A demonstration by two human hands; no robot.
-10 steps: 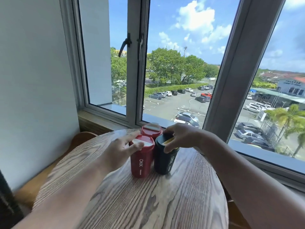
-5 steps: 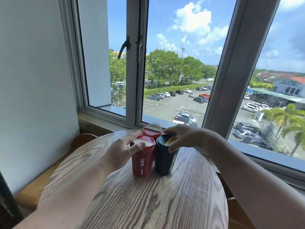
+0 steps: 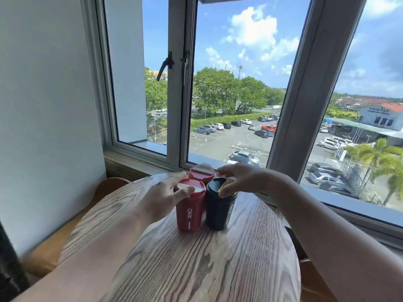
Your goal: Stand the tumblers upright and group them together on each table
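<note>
Red plastic sits under the left hand (image 3: 161, 199): its fingers (image 3: 185, 191) lie spread across the lid and side of the near red tumbler (image 3: 189, 211), a loose, open grip resting on it rather than clamped around it. Just to that hand's right, the right hand (image 3: 242, 179) hovers over the black tumbler (image 3: 219, 209) with fingers extended — thumb tip touching the yellow tab on the lid, the grip open and not wrapped round the body. Directly behind both grips, between the two hands, stands the second red tumbler (image 3: 202, 173), its pale lid flap facing up. All three are upright and pressed together in a tight cluster, the near red and the black touching side by side. Beneath them the round wood-grain counter (image 3: 196, 264) spreads toward the camera — behind the group runs the window sill (image 3: 130, 163).
</note>
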